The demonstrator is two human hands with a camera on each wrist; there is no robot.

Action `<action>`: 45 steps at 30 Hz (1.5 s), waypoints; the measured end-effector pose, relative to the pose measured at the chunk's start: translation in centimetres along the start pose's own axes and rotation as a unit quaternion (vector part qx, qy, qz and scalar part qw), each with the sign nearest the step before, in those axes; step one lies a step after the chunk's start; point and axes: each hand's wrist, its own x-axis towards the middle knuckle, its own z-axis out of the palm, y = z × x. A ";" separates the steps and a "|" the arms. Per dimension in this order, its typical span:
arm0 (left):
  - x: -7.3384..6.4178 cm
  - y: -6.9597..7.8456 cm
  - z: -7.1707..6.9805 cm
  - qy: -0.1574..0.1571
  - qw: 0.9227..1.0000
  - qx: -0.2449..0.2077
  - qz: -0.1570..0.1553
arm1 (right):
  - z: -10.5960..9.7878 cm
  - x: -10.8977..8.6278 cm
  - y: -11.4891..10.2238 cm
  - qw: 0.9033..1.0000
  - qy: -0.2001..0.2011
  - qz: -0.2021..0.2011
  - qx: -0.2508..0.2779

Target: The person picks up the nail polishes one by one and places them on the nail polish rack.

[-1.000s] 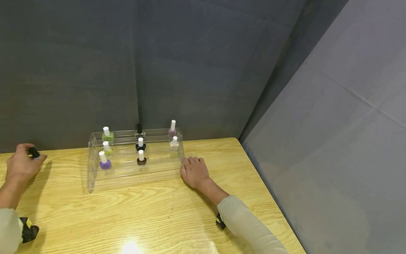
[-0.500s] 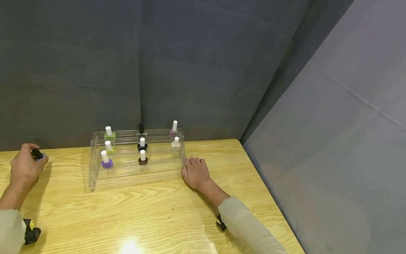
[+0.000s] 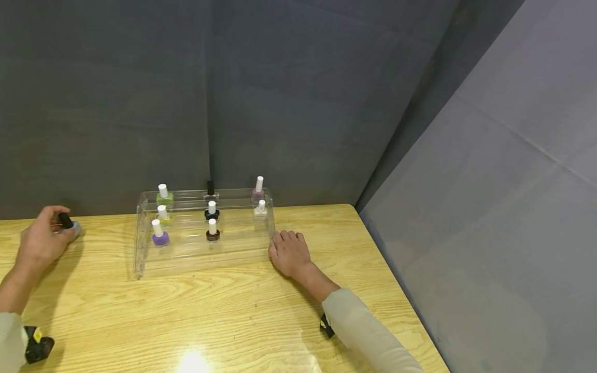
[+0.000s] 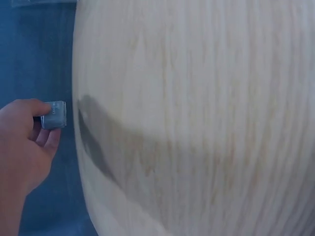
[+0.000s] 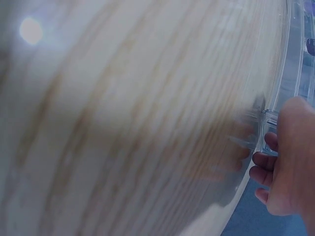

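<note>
My left hand point(image 3: 44, 239) holds a nail polish bottle point(image 4: 55, 115) by pinching it between thumb and fingers, left of the rack. Its cap is black and its body pale grey-blue; in the head view it leans, cap up and to the left. A clear stepped acrylic rack point(image 3: 186, 267) stands on the table. At its right end my right hand point(image 3: 291, 255) grips the lower corner, and the right wrist view shows the fingers point(image 5: 264, 161) curled beside the clear edge.
The rack's back tier carries green point(image 3: 165, 199), black-capped clear point(image 3: 211, 189) and mauve point(image 3: 258, 195) bottles. Yellow, black and whitish ones stand in the middle, purple point(image 3: 160, 239) and dark brown point(image 3: 212, 235) in front. Dark cloth point(image 3: 303, 114) hangs behind the wooden table point(image 3: 186, 316).
My left hand has shifted slightly right, toward the rack, with the nail polish bottle, and more of the bottle's body shows. My right hand stays at the rack's corner. The head view shifted a little.
</note>
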 end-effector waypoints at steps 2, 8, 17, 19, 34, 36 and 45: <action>-0.1 0.6 -0.1 0.001 1.000 -0.010 0.020 | 0.1 0.0 0.0 1.000 -0.001 -0.001 0.000; -0.5 2.9 -0.1 0.014 0.998 -0.040 0.047 | 0.1 0.0 0.0 1.000 0.003 -0.002 -0.004; -1.3 7.3 -0.2 0.003 0.992 -0.081 0.098 | 0.0 -0.1 0.0 1.000 0.010 -0.003 0.008; -1.4 8.3 -0.2 0.003 0.989 -0.092 0.115 | 0.0 0.0 0.1 1.000 0.009 -0.003 0.010; -2.1 15.7 1.4 -0.027 0.970 -0.146 0.193 | 0.3 0.2 -0.1 1.000 -0.003 0.008 0.006; -2.3 16.6 1.7 -0.033 0.967 -0.152 0.203 | 0.4 0.2 0.0 1.000 0.001 0.007 0.006; -2.4 20.0 3.0 -0.062 0.961 -0.146 0.226 | 0.7 0.3 0.2 1.000 0.013 -0.002 0.010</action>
